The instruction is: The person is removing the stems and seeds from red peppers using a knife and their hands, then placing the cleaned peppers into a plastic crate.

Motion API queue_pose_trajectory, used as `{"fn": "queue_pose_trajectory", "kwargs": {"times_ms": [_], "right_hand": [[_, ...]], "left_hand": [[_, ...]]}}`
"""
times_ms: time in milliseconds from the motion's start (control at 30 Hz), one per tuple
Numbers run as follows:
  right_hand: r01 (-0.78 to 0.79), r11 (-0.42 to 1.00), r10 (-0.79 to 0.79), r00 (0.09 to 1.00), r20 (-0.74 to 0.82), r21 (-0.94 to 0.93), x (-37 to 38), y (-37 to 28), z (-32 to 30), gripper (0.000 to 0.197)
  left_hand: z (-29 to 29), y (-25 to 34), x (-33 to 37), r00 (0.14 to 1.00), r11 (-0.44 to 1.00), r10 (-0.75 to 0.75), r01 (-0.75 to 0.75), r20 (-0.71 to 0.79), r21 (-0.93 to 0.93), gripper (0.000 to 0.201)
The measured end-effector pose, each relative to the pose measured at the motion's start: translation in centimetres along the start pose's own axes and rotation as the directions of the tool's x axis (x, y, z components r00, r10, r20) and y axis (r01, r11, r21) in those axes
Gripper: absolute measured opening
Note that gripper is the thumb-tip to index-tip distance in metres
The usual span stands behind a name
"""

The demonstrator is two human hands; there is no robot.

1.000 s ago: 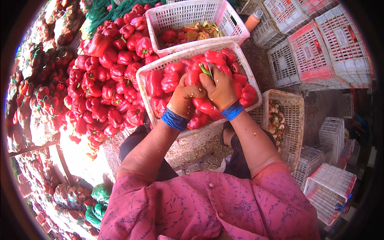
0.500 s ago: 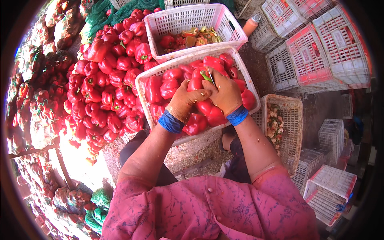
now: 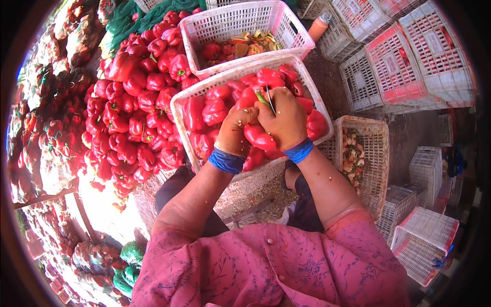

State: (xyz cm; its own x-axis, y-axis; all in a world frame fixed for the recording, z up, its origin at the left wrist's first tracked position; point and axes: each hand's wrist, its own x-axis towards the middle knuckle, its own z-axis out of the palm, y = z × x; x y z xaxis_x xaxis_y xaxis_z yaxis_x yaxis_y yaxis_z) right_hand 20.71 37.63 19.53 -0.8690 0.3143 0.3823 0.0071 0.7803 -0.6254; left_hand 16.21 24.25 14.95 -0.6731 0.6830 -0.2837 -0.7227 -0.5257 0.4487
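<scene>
Both hands wear tan gloves with blue bands at the wrists, and they meet over a white crate [image 3: 312,92] of red bell peppers. My left hand [image 3: 234,132] is closed round a red bell pepper [image 3: 247,100] whose green stem [image 3: 262,97] points up between the hands. In my right hand [image 3: 284,118] is a knife, gripped with the handle hidden; its thin blade [image 3: 271,101] shows beside the stem. The right fingers press against the pepper too. Much of the pepper is covered by the gloves. Pale seeds stick to the gloves and forearms.
A second white crate [image 3: 225,23] behind holds yellowish pepper scraps. At left lies a large heap of red peppers [image 3: 133,107], with green netting [image 3: 148,23] beyond. A crate [image 3: 379,163] on the right contains pale trimmings [image 3: 353,158]. Stacked crates [image 3: 391,64] and an orange bottle [image 3: 319,28] stand at far right.
My hands have shifted slightly, the left one tilting more upright against the pepper. More of the blade shows beside the stem. The view has moved a little.
</scene>
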Motion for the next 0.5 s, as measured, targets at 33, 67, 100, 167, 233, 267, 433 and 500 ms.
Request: {"fn": "queue_pose_trajectory", "kwargs": {"times_ms": [33,67,100,167,233,267,433,500], "right_hand": [[0.001,1.0,-0.001,1.0,-0.023,0.003,-0.1,0.0,-0.2,0.023],[0.003,1.0,-0.002,0.999,-0.046,0.005,-0.1,0.0,-0.4,0.023],[-0.15,0.977,0.173,0.974,-0.149,0.153,-0.1,0.3,-0.6,0.022],[-0.319,0.869,0.409,0.893,-0.186,0.377,-0.2,1.6,-0.7,0.023],[-0.357,0.82,0.458,0.878,-0.139,0.447,-0.2,2.1,-0.5,0.026],[-0.345,0.82,0.447,0.885,-0.134,0.457,0.0,2.1,-0.4,0.028],[-0.406,0.294,0.842,0.538,-0.034,0.865,2.1,4.6,-3.9,0.021],[-0.329,0.278,0.877,0.471,-0.098,0.902,2.4,6.1,-6.7,0.023]], "left_hand": [[0.6,0.0,0.1,0.999,0.999,0.028,-0.028,-0.033,0.024,0.029],[1.2,0.3,-0.2,0.997,0.989,-0.032,0.022,-0.064,-0.147,0.032],[1.7,0.9,-0.6,0.992,0.947,-0.097,0.065,-0.085,-0.314,0.036],[0.6,2.2,0.1,0.981,0.89,-0.153,0.084,-0.12,-0.449,0.041],[0.7,3.0,0.1,1.0,0.985,-0.014,0.015,0.006,-0.171,0.047],[1.0,3.4,0.3,0.992,0.994,-0.02,0.033,0.121,-0.103,0.051],[-0.3,2.4,1.7,0.988,1.0,0.003,0.001,0.153,-0.028,0.062],[-0.6,2.3,3.0,0.984,0.998,0.025,-0.033,0.175,0.044,0.055]]}}
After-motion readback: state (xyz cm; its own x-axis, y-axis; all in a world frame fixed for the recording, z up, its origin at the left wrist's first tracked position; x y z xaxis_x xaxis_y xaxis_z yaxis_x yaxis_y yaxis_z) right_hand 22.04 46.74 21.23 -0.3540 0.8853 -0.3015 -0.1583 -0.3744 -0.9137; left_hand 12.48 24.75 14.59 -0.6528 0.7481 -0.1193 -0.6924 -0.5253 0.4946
